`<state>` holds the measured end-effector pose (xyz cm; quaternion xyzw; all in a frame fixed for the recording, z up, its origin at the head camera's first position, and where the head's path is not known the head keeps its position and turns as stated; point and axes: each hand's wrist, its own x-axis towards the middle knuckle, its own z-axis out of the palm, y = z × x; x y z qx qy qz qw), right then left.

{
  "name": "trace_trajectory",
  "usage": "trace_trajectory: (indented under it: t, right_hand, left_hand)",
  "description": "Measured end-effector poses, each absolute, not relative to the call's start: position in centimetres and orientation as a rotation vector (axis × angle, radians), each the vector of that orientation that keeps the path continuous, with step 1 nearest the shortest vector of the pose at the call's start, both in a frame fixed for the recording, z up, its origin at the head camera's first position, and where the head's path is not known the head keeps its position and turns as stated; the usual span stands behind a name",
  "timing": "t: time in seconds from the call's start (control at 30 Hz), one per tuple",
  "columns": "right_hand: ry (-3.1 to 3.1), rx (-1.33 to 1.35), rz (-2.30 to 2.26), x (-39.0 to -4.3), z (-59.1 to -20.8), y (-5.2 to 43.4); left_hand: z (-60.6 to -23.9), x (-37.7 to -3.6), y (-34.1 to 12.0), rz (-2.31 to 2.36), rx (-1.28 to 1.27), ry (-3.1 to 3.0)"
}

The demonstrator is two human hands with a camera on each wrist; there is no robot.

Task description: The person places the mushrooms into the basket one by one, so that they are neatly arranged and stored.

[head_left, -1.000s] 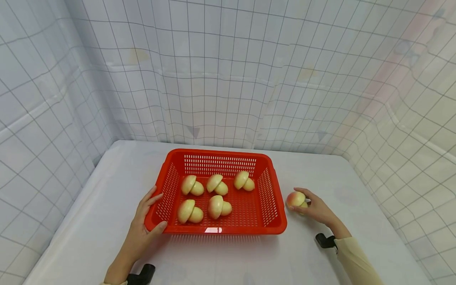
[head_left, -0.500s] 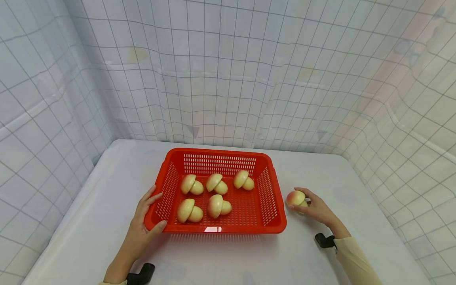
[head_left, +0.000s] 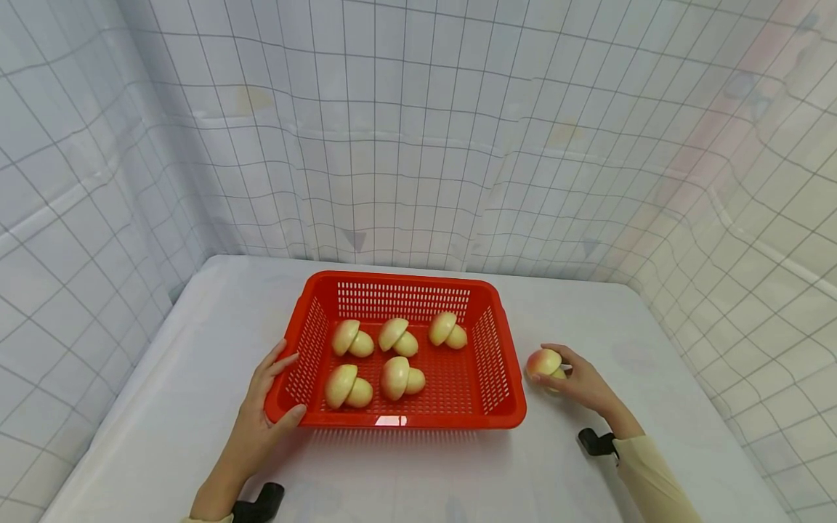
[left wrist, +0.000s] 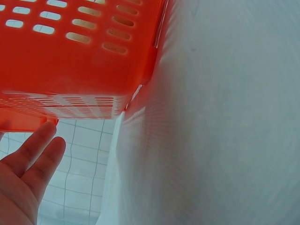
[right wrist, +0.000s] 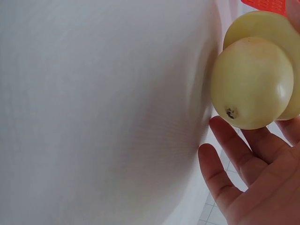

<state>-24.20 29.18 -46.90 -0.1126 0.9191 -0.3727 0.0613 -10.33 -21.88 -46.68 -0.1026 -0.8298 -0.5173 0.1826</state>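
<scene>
A red plastic basket (head_left: 418, 420) with slotted walls stands on the table, several cream mushroom-shaped pieces (head_left: 343, 386) lying inside. At its near left corner rests my left hand (head_left: 255, 421), thumb on the front rim and fingers spread along the left rim. In the left wrist view the visible fingers (left wrist: 40, 161) look straight. Right of the basket, my right hand (head_left: 584, 383) holds another mushroom-shaped piece (head_left: 544, 365), its rounded cap blushed pink, between thumb and fingers. The right wrist view shows that piece's pale stem (right wrist: 253, 84) with a dark spot; some fingers are loosely spread below it.
A white cloth covers the table (head_left: 392, 479). White curtains with a grid pattern (head_left: 405, 145) hang behind it and along both sides. Black wrist mounts (head_left: 261, 503) sit beside both wrists.
</scene>
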Motion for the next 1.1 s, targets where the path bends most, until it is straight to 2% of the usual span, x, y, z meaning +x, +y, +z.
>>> trace_trajectory:
  t: [1.1]
  right_hand:
    - [2.843,-0.298,-1.145,-24.1,-45.8,29.2]
  left_hand:
    - [-46.6,-10.3,-21.9,-1.455,-0.298,-2.348]
